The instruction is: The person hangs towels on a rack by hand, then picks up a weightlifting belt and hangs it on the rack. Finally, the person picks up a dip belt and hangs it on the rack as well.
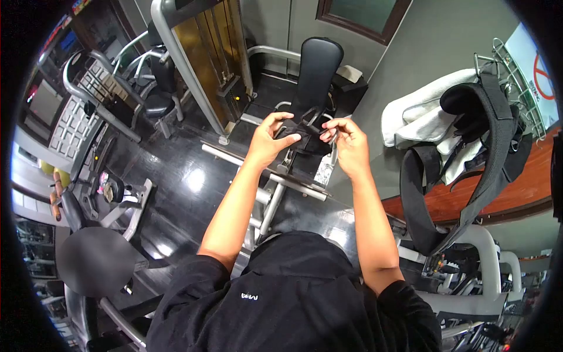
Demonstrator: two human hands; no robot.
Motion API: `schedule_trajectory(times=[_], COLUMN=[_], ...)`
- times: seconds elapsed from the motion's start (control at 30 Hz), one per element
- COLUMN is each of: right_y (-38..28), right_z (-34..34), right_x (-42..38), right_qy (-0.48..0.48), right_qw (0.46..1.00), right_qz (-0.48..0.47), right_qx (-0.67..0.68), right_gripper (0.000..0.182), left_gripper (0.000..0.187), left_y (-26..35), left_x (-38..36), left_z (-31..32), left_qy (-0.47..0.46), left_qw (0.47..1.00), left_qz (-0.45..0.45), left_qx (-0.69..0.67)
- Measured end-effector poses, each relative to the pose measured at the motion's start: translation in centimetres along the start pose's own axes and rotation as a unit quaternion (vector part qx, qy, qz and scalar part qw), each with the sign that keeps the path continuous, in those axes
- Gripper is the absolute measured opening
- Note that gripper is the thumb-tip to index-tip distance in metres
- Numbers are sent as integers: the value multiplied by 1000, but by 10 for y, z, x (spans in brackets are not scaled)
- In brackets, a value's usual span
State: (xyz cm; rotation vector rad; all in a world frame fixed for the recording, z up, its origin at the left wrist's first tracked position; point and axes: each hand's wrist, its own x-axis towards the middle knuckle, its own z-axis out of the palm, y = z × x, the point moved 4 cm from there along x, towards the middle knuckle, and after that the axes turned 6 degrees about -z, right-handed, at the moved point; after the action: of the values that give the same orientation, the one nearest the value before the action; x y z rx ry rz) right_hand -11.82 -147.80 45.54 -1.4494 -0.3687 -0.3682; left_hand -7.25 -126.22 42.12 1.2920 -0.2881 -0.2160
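Both of my arms reach forward, with a small black fabric strap [304, 139] stretched between my hands. Its exact kind is hard to make out against the dark seat behind it. My left hand [271, 139] pinches the strap's left side between thumb and curled fingers. On the other side, my right hand [350, 148] has its fingertips closed on the strap's right end, where a thin dark loop shows. Beyond the hands stands a machine with a black padded backrest [319, 64].
Black belts [498, 152] and a white towel [413, 117] hang from a wire rack [516, 76] at right. A weight stack machine [226, 70] stands ahead, a grey metal bar [264, 170] crosses below my hands, and benches [120, 193] are at left.
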Motion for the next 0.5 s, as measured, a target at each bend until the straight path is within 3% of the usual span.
schedule_trajectory(times=[0.13, 0.27, 0.37, 0.5], right_y=[-46, -77, -101, -129], right_z=[3, 8, 9, -3], right_x=[-3, -12, -23, -41], right_qy=[59, 57, 50, 45], right_qw=[998, 998, 998, 988], right_qz=[8, 14, 12, 69], right_qx=[31, 30, 32, 133], right_gripper=[21, 16, 15, 34], left_gripper=[42, 38, 57, 54], left_y=[51, 95, 128, 149], left_x=[-10, -19, -30, -33], left_z=[12, 38, 66, 97], left_qy=[101, 137, 99, 46], left_qw=[991, 977, 971, 969], left_qz=[62, 144, 207, 242], left_qx=[-59, -78, -61, -9])
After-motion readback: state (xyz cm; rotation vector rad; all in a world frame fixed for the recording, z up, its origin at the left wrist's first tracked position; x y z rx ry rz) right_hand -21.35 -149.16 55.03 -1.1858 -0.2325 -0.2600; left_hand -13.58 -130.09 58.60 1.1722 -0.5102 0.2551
